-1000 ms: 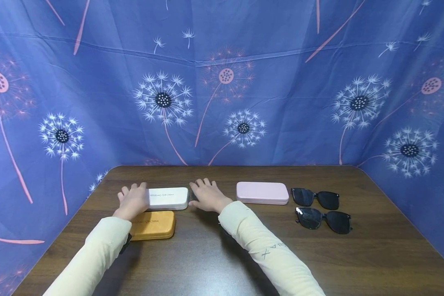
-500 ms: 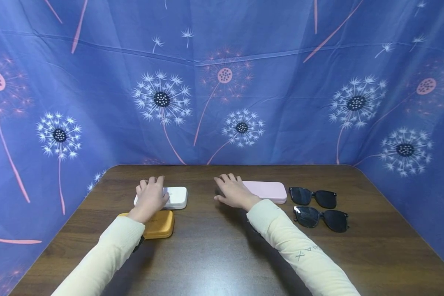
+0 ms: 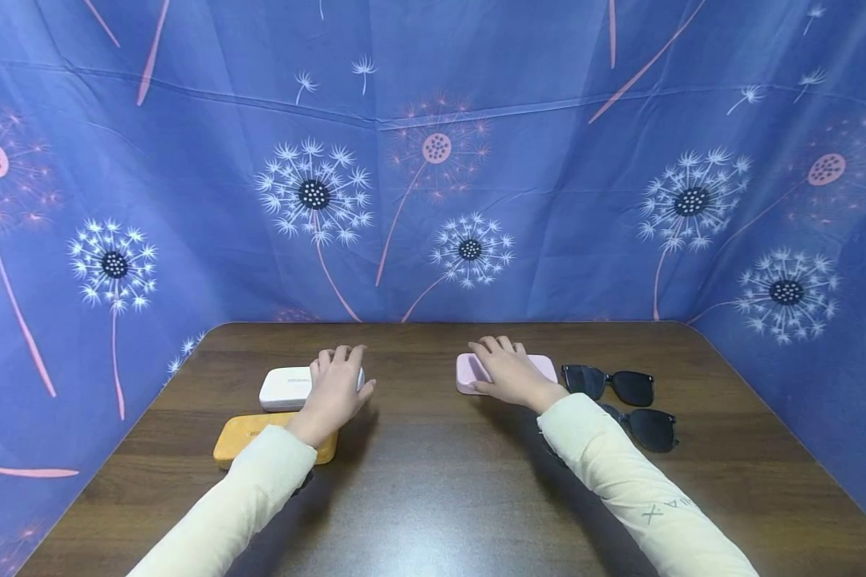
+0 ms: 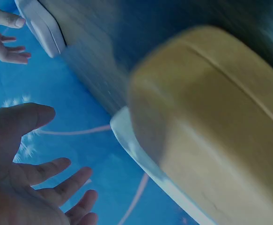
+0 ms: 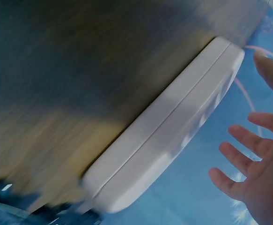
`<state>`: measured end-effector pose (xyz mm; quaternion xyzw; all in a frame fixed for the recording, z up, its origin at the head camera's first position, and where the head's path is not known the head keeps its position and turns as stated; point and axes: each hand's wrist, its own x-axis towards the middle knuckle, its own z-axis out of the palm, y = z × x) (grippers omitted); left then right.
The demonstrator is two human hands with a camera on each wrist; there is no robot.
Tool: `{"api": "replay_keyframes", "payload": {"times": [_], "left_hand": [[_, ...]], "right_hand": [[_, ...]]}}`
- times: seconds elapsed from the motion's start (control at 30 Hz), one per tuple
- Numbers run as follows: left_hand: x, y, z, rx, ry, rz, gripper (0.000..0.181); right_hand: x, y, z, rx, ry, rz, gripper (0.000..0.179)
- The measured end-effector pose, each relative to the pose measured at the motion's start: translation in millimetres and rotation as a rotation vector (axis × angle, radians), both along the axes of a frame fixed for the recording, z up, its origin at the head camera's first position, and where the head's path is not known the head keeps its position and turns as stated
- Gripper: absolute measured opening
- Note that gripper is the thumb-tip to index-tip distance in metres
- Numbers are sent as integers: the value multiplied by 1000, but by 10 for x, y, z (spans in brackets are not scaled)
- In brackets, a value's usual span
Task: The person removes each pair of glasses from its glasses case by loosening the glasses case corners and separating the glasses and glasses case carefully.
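In the head view my left hand [image 3: 334, 391] hovers over the right part of the white glasses case [image 3: 283, 388], hiding its right half. The orange glasses case [image 3: 240, 437] lies just in front of it, partly behind my wrist. The left wrist view has the left hand [image 4: 47, 183] with fingers spread, apart from the orange case [image 4: 211, 108]. My right hand [image 3: 508, 373] reaches over the pink glasses case [image 3: 469, 370], covering its middle. From the right wrist, the right hand [image 5: 260, 154] shows loosely spread fingers beside the pink case [image 5: 164, 126], holding nothing.
Two pairs of dark sunglasses lie at the right: the rear pair [image 3: 631, 388] just beyond the pink case, the front pair [image 3: 653, 430] partly hidden by my right sleeve. The wooden table [image 3: 418, 481] ends at a blue dandelion-print cloth [image 3: 404, 200] behind.
Both hands have moved to the right. The left crossed over the white case to its right end; the right left the white case's side and came over the pink case. The cases stay put.
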<state>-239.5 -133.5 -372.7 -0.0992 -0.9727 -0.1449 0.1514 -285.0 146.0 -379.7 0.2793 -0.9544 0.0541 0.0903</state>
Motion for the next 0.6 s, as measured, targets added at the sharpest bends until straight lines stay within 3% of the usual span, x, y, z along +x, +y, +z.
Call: {"api": "replay_keyframes", "payload": {"times": [0.23,0.4,0.6], "left_hand": [[11,231,-70,-6,57,-58,54],[7,379,-114,3,33,-93,54],[-9,548,-164,11,28,-125,55]], "right_hand": [[19,346,-57,6,-47,-68,75],[42,542,-63,13,-108,-125,79],[44,739,-84,6,-121,-160,82]]}}
